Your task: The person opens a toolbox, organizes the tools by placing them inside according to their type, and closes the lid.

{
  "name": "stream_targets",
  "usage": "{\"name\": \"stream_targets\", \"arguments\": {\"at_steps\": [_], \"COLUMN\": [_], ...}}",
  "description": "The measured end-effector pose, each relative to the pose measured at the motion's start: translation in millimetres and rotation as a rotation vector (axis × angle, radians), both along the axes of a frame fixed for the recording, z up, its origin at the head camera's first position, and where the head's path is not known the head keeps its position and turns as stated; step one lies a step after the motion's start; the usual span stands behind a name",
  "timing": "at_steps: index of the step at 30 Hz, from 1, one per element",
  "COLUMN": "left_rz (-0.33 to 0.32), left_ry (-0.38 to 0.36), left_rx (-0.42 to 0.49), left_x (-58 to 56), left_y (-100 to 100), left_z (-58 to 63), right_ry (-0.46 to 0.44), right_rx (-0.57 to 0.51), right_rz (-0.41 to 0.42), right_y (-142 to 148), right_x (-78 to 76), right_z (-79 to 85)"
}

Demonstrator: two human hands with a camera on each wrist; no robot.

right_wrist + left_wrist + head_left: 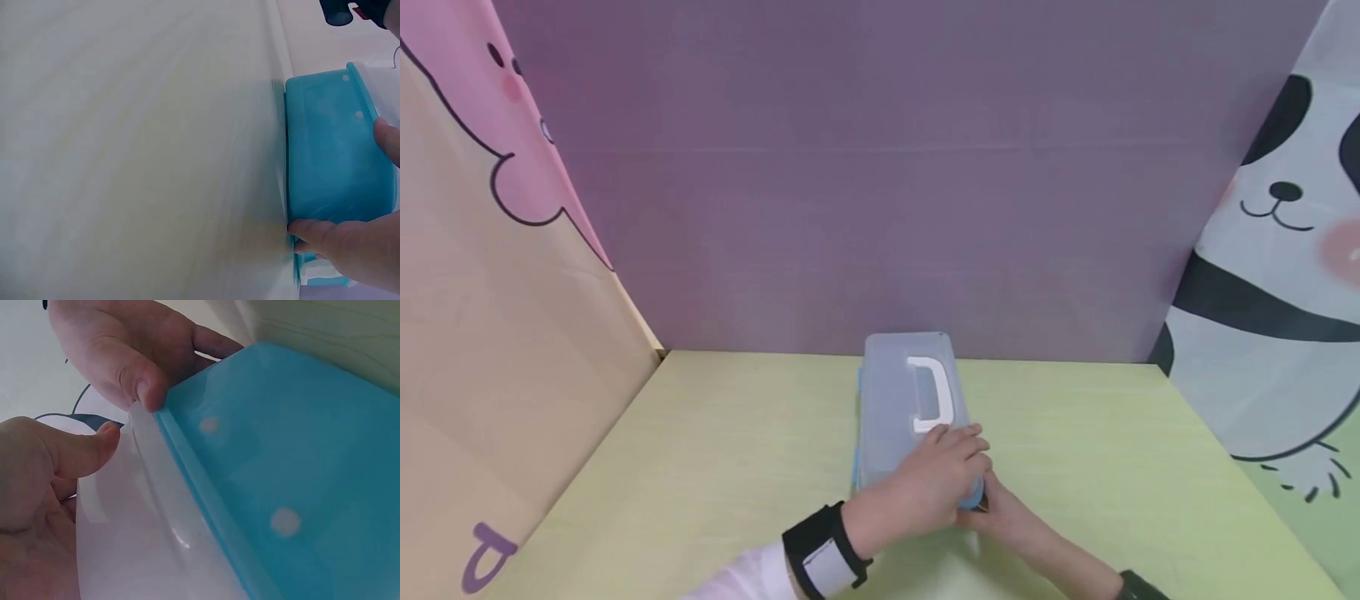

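A plastic storage box with a blue base (334, 150), a translucent lid (891, 408) and a white handle (943, 392) lies on the table, lid on. My left hand (928, 479) grips the lid at its near right end, with the fingers over the top. Its thumb shows against the lid's side in the left wrist view. Lower down, my right hand (1003, 517) holds the near right corner of the box; part of it is hidden behind the left hand. In the right wrist view, its fingers (312, 232) reach low by the blue base, close to the tabletop.
The pale green table (737, 433) extends to both sides of the box. A purple cloth wall (880, 183) rises behind its far edge. Printed cloth panels flank it, a panda (1285, 275) on the right and a pink figure (497, 108) on the left.
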State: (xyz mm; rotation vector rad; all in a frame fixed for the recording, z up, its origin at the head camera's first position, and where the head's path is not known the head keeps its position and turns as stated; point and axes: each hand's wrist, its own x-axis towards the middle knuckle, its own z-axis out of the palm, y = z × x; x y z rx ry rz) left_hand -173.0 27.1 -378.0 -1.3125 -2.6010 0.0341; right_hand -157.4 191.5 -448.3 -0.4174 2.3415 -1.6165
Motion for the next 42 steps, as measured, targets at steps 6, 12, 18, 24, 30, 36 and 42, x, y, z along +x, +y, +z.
{"name": "stream_targets", "arguments": {"at_steps": [6, 12, 18, 24, 30, 36, 42], "left_rz": [0.006, 0.008, 0.014, 0.025, 0.039, 0.041, 0.033], "left_ry": [0.017, 0.046, 0.04, 0.018, 0.006, 0.014, 0.012], "left_rx": [-0.009, -0.033, -0.041, -0.039, -0.055, -0.053, -0.036], "left_x": [0.1, 1.3, 2.7, 3.3, 3.4, 3.7, 3.9], "left_y": [1, 2, 3, 3, 5, 5, 5], "left_z": [-1.7, -0.8, -1.6, -1.7, -1.8, -2.7, -3.0], "right_ry": [0.02, 0.048, 0.029, -0.219, -0.399, -0.46, -0.453], "right_rx": [0.02, 0.027, 0.037, -0.14, -0.361, -0.452, -0.397], "right_rz": [0.0, 0.023, 0.054, 0.211, 0.146, -0.035, -0.116], "right_y": [0, 1, 5, 30, 48, 41, 35], "right_x": [0.8, 1.9, -1.5, -18.8, -49.6, -70.4, -79.3], "right_z": [-0.2, -0.2, 0.7, 11.7, 18.2, 11.0, 6.9]}}
